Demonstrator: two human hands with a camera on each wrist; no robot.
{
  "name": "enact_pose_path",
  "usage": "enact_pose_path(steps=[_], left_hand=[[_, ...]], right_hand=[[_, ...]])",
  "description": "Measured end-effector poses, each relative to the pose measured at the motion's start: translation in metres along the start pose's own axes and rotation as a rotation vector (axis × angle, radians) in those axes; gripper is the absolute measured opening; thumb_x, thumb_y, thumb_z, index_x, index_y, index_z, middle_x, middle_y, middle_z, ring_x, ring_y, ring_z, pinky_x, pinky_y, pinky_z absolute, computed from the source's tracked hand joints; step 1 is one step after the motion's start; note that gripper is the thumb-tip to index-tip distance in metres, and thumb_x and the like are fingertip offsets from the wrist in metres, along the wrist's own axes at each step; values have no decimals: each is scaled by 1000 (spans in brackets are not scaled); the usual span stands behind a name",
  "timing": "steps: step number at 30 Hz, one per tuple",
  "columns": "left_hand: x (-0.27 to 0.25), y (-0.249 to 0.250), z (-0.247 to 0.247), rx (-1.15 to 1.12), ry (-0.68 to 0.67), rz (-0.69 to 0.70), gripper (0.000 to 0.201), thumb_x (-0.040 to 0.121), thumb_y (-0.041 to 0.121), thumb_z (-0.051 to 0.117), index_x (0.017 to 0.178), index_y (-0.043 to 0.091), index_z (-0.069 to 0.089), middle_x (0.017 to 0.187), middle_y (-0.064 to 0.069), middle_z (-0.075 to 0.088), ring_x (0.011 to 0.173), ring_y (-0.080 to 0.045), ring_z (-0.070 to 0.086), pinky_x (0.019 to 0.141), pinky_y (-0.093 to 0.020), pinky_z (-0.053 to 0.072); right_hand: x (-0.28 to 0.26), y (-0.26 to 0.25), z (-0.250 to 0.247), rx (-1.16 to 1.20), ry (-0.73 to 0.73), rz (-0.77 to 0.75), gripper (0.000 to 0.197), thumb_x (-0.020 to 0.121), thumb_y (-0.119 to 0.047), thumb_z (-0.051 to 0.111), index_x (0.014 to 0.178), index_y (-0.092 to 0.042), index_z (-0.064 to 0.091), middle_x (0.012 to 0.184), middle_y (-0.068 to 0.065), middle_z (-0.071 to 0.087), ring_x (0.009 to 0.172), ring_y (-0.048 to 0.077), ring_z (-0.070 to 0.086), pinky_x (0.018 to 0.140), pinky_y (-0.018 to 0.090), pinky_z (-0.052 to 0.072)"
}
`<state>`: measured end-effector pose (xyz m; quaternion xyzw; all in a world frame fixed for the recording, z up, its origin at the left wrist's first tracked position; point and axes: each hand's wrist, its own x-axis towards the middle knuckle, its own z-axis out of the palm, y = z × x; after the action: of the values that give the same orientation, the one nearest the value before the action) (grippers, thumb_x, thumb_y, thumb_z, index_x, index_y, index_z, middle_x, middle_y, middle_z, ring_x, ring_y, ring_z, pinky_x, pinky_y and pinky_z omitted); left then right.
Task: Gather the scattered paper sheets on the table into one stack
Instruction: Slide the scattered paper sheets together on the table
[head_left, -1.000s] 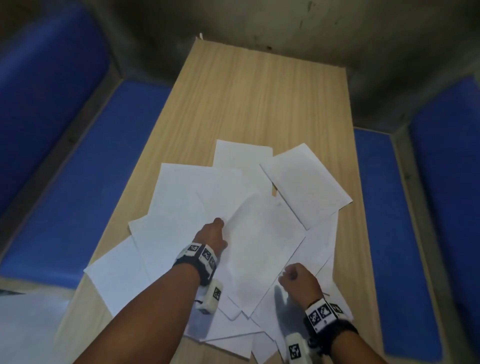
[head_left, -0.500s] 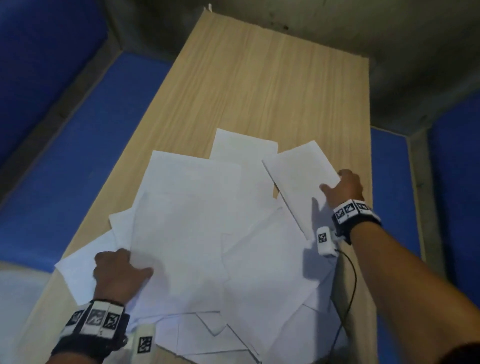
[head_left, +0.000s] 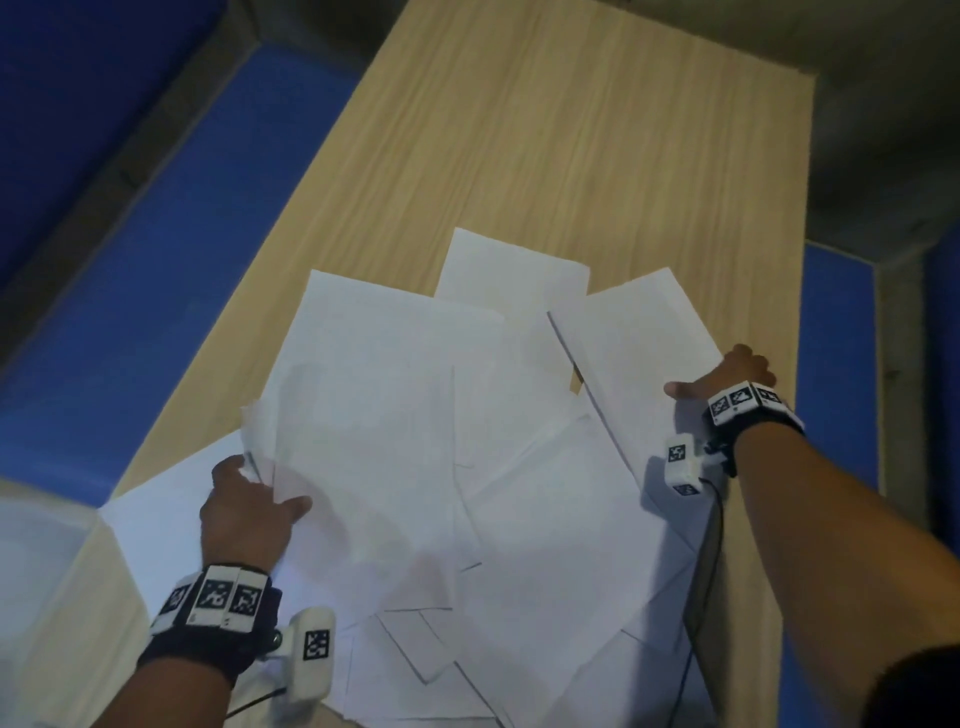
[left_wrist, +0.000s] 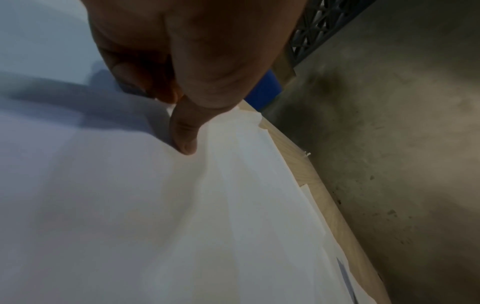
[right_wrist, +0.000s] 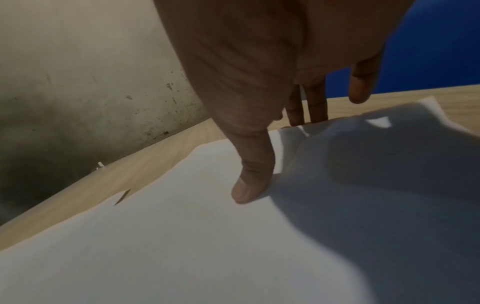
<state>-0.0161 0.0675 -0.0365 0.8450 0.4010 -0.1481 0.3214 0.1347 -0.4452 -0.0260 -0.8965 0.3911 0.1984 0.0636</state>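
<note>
Fingers (right_wrist: 314, 107) on my right hand (head_left: 730, 376) are mostly straight and reach just past the far edge of the white paper sheet on the right side of the spread (head_left: 639, 343), with the thumb pressed flat on top of it, so it's a loose edge pinch rather than a real grab. Over on the other side, my left hand (head_left: 244, 512) has its fingers tucked under the lifted left edge of a big white sheet (head_left: 363, 441) and the thumb lying on top; that edge is curled up off the pile, so I'd call that one properly pinched. The scattered white paper sheets (head_left: 519, 519) are fanned out and overlapping at all angles over the near half of the light wooden surface (head_left: 597, 156), a couple of corners hanging off the near edge, and the far half is just bare wood. Blue padded benches (head_left: 156, 260) run along both sides. So I reckon I'm at the raking-in step: both hands out at the two flanks of the mess, nothing squared up yet. Next move as I see it is sweeping both hands inward so the outer sheets slide over the middle ones, keeping thumbs down so nothing slips away. Paper's floppy and slick, so the bottom sheets near the edge could easily skate off the surface if I pull too fast.
</note>
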Motion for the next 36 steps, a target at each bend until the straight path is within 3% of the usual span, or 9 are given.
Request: enact_pose_path(steps=[5,9,13,16,19,22,26,31,36], left_hand=[[2,4,-1,65,-5,39,49,75,14,84,117,0,62,112,-24,69,104,-43,64,91,-47,49],[1,2,-4,50,16,121,25,87,19,71,98,-3,66,96,-26,66,90,-44,63,82,-48,51],[-10,3,-12,-30,45,163,29,96,16,61,119,-1,58,114,-30,64,106,-49,59,94,-50,44],[-9,-3,-29,-36,76,231,27,97,14,60,120,-1,59,108,-32,65,93,-45,58,82,-46,41],[1,-9,-51,-16,96,293,20,101,13,53,113,-1,62,96,-25,64,84,-35,51,76,-42,39],[13,-10,-72,-3,100,296,24,102,15,52,113,-2,63,101,-27,64,99,-47,60,79,-44,41],[30,-4,-90,68,74,321,25,102,21,51,111,1,63,106,-29,65,101,-48,59,79,-46,41],[44,36,-89,73,-62,554,18,97,4,52,95,18,64,85,-15,65,83,-39,60,71,-38,42],[70,95,-48,282,-129,938,20,86,-4,60,92,13,70,99,-2,59,100,-33,60,90,-48,44]], right_hand=[[7,12,3,55,-19,-35,105,34,-58,91,117,-4,55,118,20,61,114,43,53,89,56,50],[-8,16,-4,287,-15,-138,53,72,-30,84,104,6,63,109,25,68,89,36,63,73,38,52],[-37,20,-29,517,50,-312,19,82,-18,74,90,-3,64,87,15,67,77,25,56,56,25,40],[-65,24,-58,530,54,-565,7,83,-15,72,84,-13,65,78,7,64,77,22,57,56,26,40],[-93,24,-83,448,-101,-765,7,81,-15,76,79,-14,70,75,8,67,71,16,60,62,32,47],[-126,5,-89,263,-375,-910,9,76,-17,80,74,-17,72,74,1,69,70,5,62,64,19,45],[-163,-27,-49,-34,-556,-1093,18,75,-20,79,88,-30,73,83,-9,75,82,4,67,76,24,51],[-190,-59,29,-565,-367,-1342,64,83,-19,68,140,-33,44,110,4,69,100,26,61,83,32,37],[-199,-61,65,-700,-215,-1394,60,76,-11,72,130,-11,46,126,10,54,111,33,54,84,43,38]])
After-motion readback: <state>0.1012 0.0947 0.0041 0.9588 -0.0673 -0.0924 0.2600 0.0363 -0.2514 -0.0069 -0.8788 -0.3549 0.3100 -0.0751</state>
